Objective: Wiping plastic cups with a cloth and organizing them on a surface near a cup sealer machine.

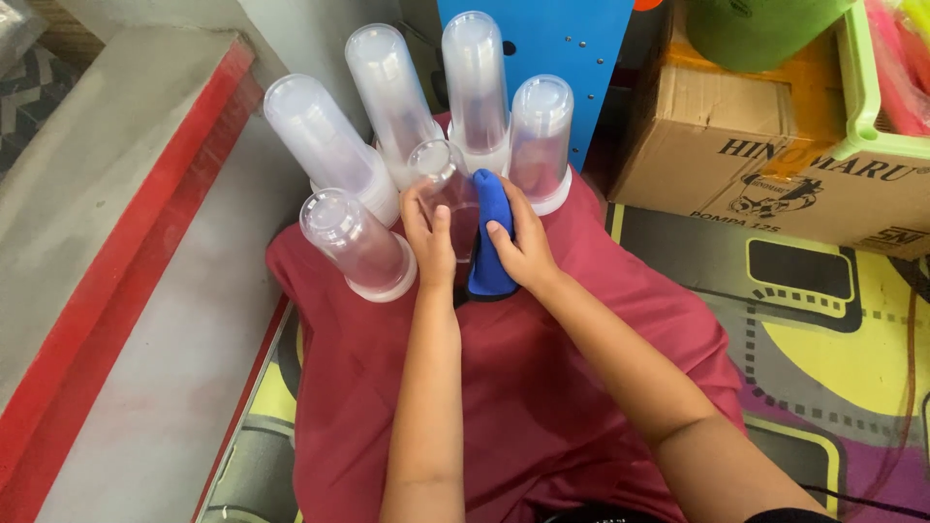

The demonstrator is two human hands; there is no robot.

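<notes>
I read wiping: left hand (429, 242) clamps clear plastic tube-shaped bottle (444, 184); right hand (523, 247) grips blue cloth (489, 232), probably pressing it. Next: rotate bottle steadily.

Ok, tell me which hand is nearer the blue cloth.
Right. The right hand presses on the blue cloth; the left hand grips the clear plastic tube just beside it.

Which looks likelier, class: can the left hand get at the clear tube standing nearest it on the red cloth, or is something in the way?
Probably yes. The left hand holds the middle tube, but the near tube stands just beside it with bare red cloth between.
</notes>
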